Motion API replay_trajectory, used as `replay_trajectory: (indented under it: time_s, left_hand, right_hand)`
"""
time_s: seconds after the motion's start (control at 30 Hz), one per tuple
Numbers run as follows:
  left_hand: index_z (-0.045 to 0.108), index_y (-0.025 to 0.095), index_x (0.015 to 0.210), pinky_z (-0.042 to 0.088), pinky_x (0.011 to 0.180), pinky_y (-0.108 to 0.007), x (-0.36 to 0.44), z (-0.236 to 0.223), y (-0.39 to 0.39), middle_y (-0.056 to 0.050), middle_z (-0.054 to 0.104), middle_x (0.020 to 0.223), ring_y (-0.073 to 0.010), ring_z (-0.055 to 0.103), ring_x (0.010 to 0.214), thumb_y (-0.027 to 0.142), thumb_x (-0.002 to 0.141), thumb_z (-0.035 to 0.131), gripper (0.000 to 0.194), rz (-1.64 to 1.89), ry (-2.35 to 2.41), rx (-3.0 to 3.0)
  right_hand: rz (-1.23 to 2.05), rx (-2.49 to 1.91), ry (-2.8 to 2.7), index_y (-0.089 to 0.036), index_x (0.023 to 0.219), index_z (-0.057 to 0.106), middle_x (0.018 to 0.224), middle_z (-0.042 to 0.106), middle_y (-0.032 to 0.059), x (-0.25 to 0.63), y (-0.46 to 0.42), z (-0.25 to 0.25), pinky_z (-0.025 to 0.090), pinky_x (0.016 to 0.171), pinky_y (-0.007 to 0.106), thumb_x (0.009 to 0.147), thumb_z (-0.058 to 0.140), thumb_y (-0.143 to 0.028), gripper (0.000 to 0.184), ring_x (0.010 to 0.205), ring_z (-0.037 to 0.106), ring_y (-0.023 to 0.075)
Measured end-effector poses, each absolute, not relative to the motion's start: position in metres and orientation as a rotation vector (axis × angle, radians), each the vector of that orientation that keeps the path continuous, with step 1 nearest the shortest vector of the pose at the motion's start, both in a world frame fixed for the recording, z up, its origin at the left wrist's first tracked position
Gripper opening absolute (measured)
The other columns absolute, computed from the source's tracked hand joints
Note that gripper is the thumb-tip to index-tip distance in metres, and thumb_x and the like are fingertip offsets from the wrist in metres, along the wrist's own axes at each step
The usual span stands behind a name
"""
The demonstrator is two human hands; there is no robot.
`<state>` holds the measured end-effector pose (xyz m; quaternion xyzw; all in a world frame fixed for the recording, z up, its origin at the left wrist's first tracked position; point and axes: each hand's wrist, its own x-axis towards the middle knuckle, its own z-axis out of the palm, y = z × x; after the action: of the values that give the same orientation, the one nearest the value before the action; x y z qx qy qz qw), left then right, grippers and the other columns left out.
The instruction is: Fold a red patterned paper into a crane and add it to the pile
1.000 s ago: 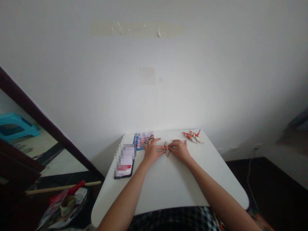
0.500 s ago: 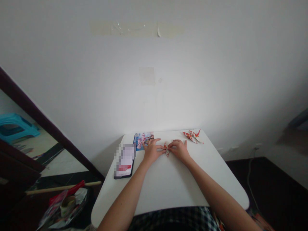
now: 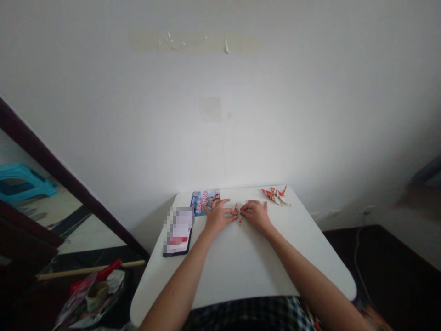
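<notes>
Between my hands, over the white table (image 3: pixel 241 266), is a small folded piece of red-and-white patterned paper (image 3: pixel 240 219). My left hand (image 3: pixel 218 216) pinches its left side with thumb and forefinger, the other fingers spread toward the back. My right hand (image 3: pixel 257 214) grips the right side of the same paper with its fingertips. The fingers hide part of the folds. Beyond my right hand, near the far right corner, lie folded paper cranes (image 3: pixel 275 195) in the same red and white pattern, overlapping each other.
A blue printed card or booklet (image 3: pixel 200 202) lies behind my left hand. The phone (image 3: pixel 182 230), its screen blurred, rests at the table's left edge. A wall (image 3: pixel 241 138) rises behind the table. On the floor at left is a bag of rubbish (image 3: pixel 96 294); a blue stool (image 3: pixel 24 179) stands farther off.
The folded paper looks narrower at its near end, its lower tip shifted slightly. Both hands keep nearly the same place and grip.
</notes>
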<state>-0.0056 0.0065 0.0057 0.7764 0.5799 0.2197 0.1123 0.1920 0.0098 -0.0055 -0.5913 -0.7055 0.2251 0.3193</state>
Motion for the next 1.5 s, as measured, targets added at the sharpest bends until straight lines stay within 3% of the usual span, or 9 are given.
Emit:
replay_trajectory:
  time_s: [0.4,0.97,1.17,1.5]
  left_hand:
    - [0.081,0.038,0.092,-0.004,0.118,-0.079,-0.006,0.004,0.009,0.004,0.052,0.158,-0.0372,0.031,0.151,0.045,0.083,0.078,0.012,0.567,1.701,2.321]
    - [0.081,0.035,0.094,-0.003,0.112,-0.086,-0.010,0.000,0.014,0.002,0.051,0.159,-0.0430,0.031,0.152,0.042,0.085,0.078,0.012,0.573,1.658,2.311]
    - [0.080,0.040,0.093,-0.001,0.116,-0.083,-0.010,-0.003,0.014,0.005,0.051,0.159,-0.0407,0.029,0.153,0.050,0.083,0.078,0.014,0.560,1.701,2.301]
    - [0.081,0.040,0.096,-0.003,0.118,-0.081,-0.007,0.001,0.007,0.006,0.050,0.160,-0.0382,0.029,0.153,0.046,0.088,0.073,0.013,0.612,1.647,2.380]
  right_hand:
    - [0.540,-1.610,-1.826,-0.028,0.087,0.075,0.115,0.074,0.0007,0.188,0.013,-0.008,-0.001,0.119,0.072,0.084,0.070,-0.031,0.006,0.132,0.049,0.0280]
    - [0.516,-1.759,-1.857,-0.025,0.078,0.075,0.118,0.070,0.0035,0.186,0.022,-0.005,0.008,0.119,0.070,0.079,0.077,-0.029,0.004,0.133,0.048,0.0311]
    - [0.470,-1.747,-1.858,-0.026,0.079,0.076,0.117,0.069,0.0051,0.187,0.019,-0.009,0.009,0.120,0.068,0.081,0.076,-0.031,0.006,0.131,0.049,0.0315]
    - [0.422,-1.712,-1.873,-0.025,0.086,0.076,0.119,0.068,0.0068,0.189,0.012,-0.009,0.013,0.122,0.061,0.088,0.070,-0.036,0.012,0.130,0.051,0.0303]
